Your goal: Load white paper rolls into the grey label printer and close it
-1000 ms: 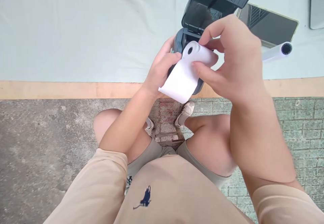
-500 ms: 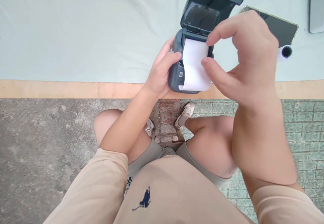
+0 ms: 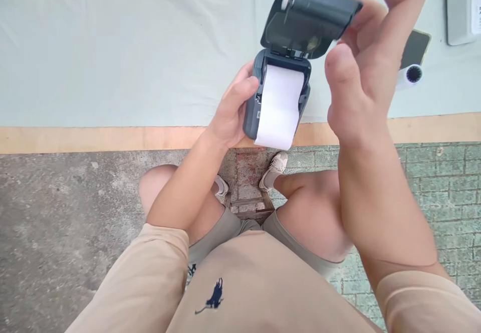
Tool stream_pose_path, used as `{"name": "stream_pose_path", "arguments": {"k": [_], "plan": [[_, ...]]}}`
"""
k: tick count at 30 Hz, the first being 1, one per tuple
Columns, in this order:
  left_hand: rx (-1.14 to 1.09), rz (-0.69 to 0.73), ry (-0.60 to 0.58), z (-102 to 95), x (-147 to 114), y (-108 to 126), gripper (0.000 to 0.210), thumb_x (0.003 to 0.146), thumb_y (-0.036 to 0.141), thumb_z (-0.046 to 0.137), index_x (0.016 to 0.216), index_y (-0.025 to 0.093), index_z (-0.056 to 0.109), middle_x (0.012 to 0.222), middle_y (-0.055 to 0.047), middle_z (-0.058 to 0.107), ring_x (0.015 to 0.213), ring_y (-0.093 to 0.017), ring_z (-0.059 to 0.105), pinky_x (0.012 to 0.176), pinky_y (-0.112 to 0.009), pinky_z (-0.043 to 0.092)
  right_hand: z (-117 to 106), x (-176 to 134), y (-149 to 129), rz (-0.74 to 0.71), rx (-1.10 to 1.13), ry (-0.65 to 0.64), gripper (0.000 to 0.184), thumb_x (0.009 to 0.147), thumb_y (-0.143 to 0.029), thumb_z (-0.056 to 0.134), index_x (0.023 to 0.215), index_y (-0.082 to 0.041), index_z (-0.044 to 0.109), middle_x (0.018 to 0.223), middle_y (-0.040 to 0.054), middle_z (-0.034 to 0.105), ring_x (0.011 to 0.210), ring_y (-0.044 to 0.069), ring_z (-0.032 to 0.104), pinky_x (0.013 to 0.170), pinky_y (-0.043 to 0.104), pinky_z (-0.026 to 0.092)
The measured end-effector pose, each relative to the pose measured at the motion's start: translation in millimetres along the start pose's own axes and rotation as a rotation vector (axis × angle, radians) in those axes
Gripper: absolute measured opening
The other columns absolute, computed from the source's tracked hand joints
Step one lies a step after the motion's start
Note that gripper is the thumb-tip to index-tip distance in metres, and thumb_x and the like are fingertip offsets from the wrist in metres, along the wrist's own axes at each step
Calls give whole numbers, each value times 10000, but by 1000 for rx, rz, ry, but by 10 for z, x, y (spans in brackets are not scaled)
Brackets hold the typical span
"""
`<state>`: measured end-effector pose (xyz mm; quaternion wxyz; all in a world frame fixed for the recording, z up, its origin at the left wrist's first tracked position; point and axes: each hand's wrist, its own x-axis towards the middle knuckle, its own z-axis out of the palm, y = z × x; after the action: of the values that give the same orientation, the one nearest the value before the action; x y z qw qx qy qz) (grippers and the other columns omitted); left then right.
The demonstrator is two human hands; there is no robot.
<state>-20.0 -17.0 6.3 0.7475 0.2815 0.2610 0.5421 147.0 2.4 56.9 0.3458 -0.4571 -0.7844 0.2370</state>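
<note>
My left hand is wrapped round the left side of a dark portable receipt printer, thumb on its upper edge. The printer's hinged lid is raised and tilts partway over the body. White paper lies in the compartment, its free end hanging past the front edge. My right hand is at the lid's right edge, with thumb and fingers apart. Some of its fingers reach behind that edge, and I cannot tell how firmly they touch it.
A dark-screened phone lies on the pale tablecloth, partly hidden by my right hand. Beside it is a white paper roll with a dark core. A grey and white device sits at the far right. The table's wooden edge runs across.
My right hand has moved from the paper up to the lid's right edge. The lid has swung somewhat downward. The printer, in my left hand, has shifted slightly left, and the paper hangs further forward.
</note>
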Motion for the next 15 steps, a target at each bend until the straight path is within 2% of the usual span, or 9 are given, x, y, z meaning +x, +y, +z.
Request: {"name": "stream_pose_path", "arguments": {"k": [2, 4, 7, 10, 13, 15], "plan": [[-40, 4, 28, 26, -7, 12, 281, 820, 501, 476, 902, 253, 577, 884, -31, 630, 987, -223, 630, 754, -312, 496, 39, -11, -1, -70, 21, 133, 402, 917, -497, 341, 1295, -360, 330, 1364, 0, 333, 1137, 184, 498, 982, 370, 448], [-32, 16, 44, 36, -14, 15, 218, 810, 471, 515, 893, 277, 568, 907, -28, 643, 1027, -241, 624, 759, -334, 506, 86, -27, -18, -46, 60, 118, 366, 898, -467, 429, 1233, -319, 425, 1285, 7, 429, 1113, 165, 511, 955, 330, 463], [15, 37, 49, 20, -19, 2, 130, 801, 349, 564, 924, 310, 556, 927, -10, 655, 1012, -241, 635, 706, -333, 504, 149, -41, -54, 86, 155, -46, 403, 842, -389, 556, 1207, -297, 414, 1277, 13, 455, 1133, 153, 509, 913, 288, 489], [67, 70, 63, -9, -17, -16, 177, 799, 263, 584, 971, 282, 544, 897, 13, 640, 898, -181, 660, 701, -291, 491, 199, -29, -64, 211, 239, -159, 500, 806, -376, 610, 1229, -293, 356, 1256, 26, 463, 1047, 142, 558, 799, 257, 522], [93, 75, 52, -24, -12, -16, 236, 796, 215, 592, 1016, 256, 516, 885, 10, 624, 833, -154, 654, 668, -269, 494, 245, -2, -36, 250, 307, -165, 604, 751, -386, 676, 1244, -291, 339, 1169, 26, 512, 945, 126, 585, 707, 228, 525], [81, 53, 35, -23, -10, -2, 190, 809, 243, 569, 990, 273, 517, 883, 5, 632, 892, -179, 649, 668, -284, 506, 279, 11, -5, 276, 318, -127, 618, 729, -378, 697, 1233, -292, 350, 1160, 26, 520, 892, 115, 589, 669, 218, 523]]}}
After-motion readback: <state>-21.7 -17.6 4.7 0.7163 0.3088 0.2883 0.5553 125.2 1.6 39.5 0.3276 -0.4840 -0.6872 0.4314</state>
